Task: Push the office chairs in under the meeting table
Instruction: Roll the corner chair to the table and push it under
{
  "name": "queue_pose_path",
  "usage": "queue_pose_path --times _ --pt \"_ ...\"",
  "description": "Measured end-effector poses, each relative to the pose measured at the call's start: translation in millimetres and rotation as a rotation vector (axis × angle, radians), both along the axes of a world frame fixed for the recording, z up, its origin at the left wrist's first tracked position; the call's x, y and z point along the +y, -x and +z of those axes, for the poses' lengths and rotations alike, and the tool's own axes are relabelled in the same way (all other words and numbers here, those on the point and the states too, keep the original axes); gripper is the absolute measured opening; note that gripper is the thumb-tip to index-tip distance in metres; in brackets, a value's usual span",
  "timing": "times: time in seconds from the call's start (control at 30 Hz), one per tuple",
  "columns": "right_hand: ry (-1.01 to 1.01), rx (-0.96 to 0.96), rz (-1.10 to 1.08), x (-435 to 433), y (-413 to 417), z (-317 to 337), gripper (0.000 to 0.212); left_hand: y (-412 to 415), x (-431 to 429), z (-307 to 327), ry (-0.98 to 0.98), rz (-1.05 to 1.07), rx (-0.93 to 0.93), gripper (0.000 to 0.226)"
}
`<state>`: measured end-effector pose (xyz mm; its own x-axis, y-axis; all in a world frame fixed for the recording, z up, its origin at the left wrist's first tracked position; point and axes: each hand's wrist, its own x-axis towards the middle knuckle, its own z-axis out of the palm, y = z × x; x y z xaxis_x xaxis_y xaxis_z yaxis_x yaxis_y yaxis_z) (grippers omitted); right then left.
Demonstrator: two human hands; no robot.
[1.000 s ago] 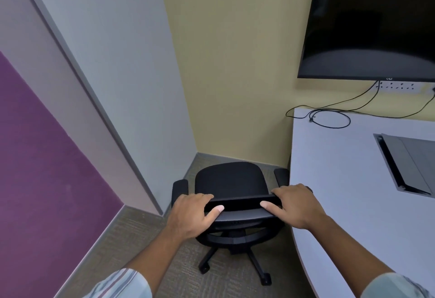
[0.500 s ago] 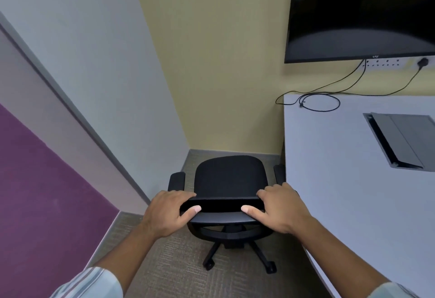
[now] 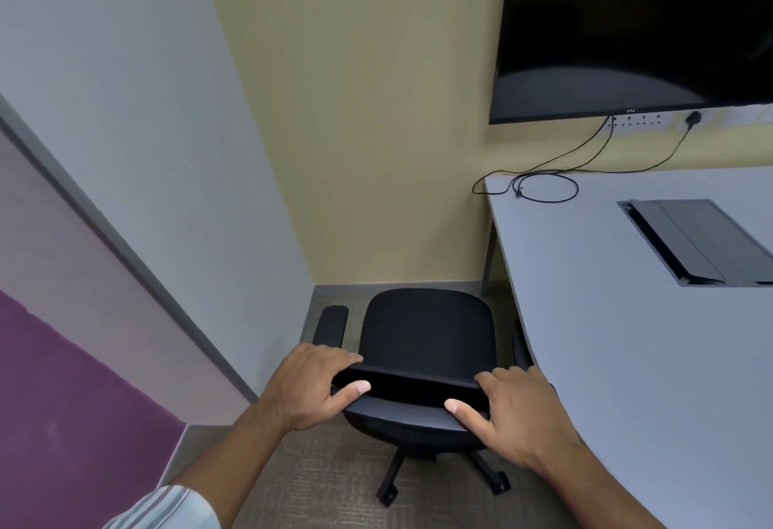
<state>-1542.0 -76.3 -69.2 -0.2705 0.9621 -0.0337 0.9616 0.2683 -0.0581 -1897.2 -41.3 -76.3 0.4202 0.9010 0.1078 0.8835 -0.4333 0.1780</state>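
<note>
One chair (image 3: pixel 426 332) gripped at backrest top, left hand (image 3: pixel 311 388) and right hand (image 3: pixel 516 413) fingers wrapped over it; parked beside desk (image 3: pixel 627 361), seat not yet under.

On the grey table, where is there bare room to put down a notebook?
The table is bare along its near curved edge, between the right hand and the recessed cable box. The far corner is crowded by the looped cable. Both hands have a grip on the chair back.
</note>
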Motion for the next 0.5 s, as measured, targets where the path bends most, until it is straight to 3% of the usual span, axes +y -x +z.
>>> queue_pose_path --times 0.3,0.5 --pt "-0.042 0.004 -0.157 -1.7 35.4 1.0 0.091 26.1 54.5 -2.0 -0.067 -0.178 0.017 0.067" --pt "-0.065 0.006 -0.248 3.9 45.8 -2.3 0.088 26.7 87.9 -2.4 -0.056 -0.251 0.037 0.081"
